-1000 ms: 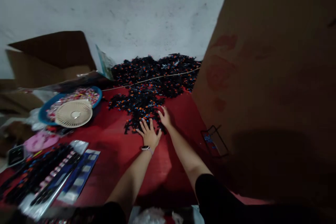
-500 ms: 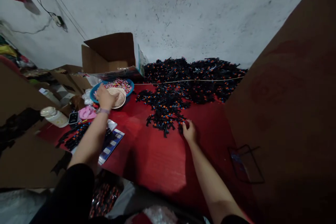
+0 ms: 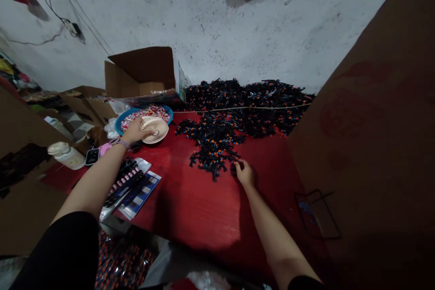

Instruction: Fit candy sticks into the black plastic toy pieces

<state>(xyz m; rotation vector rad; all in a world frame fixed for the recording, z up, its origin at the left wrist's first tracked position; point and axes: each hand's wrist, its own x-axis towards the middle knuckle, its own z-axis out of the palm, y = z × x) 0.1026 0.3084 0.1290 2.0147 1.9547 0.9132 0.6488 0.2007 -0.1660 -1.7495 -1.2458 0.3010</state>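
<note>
My left hand point(image 3: 133, 131) holds a small round cream fan point(image 3: 159, 130) with slatted grille, its thumb lying across the front. The fan is at the near rim of a blue basin point(image 3: 118, 125) of small pink, white and red pieces point(image 3: 149, 112). My right hand point(image 3: 245, 175) rests on the red tabletop at the near right edge of a heap of black strip-like pieces with orange and blue dots point(image 3: 214, 145). Its fingers are curled against a dark piece there; what lies between them is too small to make out.
An open cardboard box point(image 3: 142, 72) stands behind the basin. At the left are a white-lidded jar point(image 3: 66, 155), a small device with a dark screen point(image 3: 92, 157) and blue printed packets point(image 3: 142, 195). A large cardboard sheet point(image 3: 367, 136) rises at the right. A pale cord point(image 3: 238, 108) crosses the heap.
The fan in my left hand has shifted slightly right and turned more to face me. My left forearm has swung left, uncovering more of the packets. My right hand has hardly moved.
</note>
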